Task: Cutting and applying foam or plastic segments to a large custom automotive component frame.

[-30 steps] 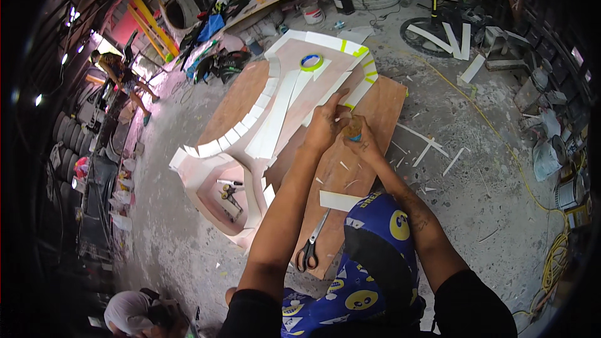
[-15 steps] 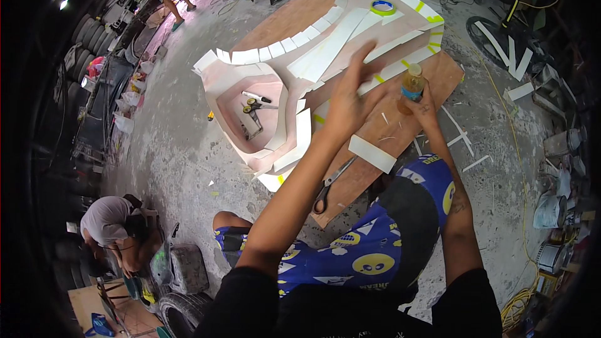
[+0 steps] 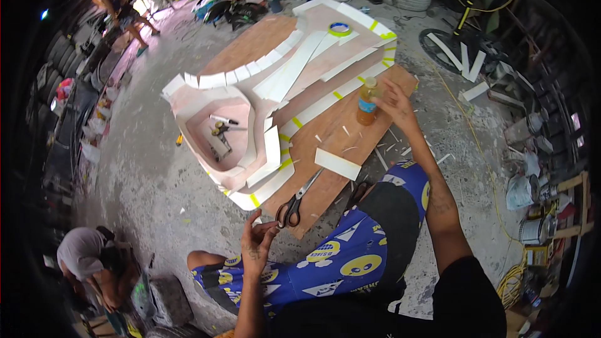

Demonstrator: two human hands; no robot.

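Note:
A plastic bottle (image 3: 367, 105) with amber liquid and a blue label stands upright on the brown wooden board (image 3: 335, 134). My right hand (image 3: 397, 105) is open beside it, fingers spread around its right side; whether a fingertip still touches it I cannot tell. Low at the board's near end, my left hand (image 3: 256, 241) has its fingers loosely curled and apart. Its thumb is close to the black handles of the scissors (image 3: 290, 210). A white strip (image 3: 338, 164) lies by the scissors' blade tips. Beyond them rests a large pinkish moulded panel (image 3: 313, 91) edged with white pieces and yellow-green tape.
A blue tape roll (image 3: 339, 29) sits on the panel. In its hollow lie a marker (image 3: 223, 119) and a metal tool (image 3: 220, 138). One person (image 3: 94, 263) crouches at lower left; another stands at far left. White strips (image 3: 464, 59) and a yellow cord (image 3: 479, 144) lie right.
My left hand has drawn back from over the panel down to the scissors' handles. The bottle now stands on the board, and my right hand has loosened from it. The view has shifted.

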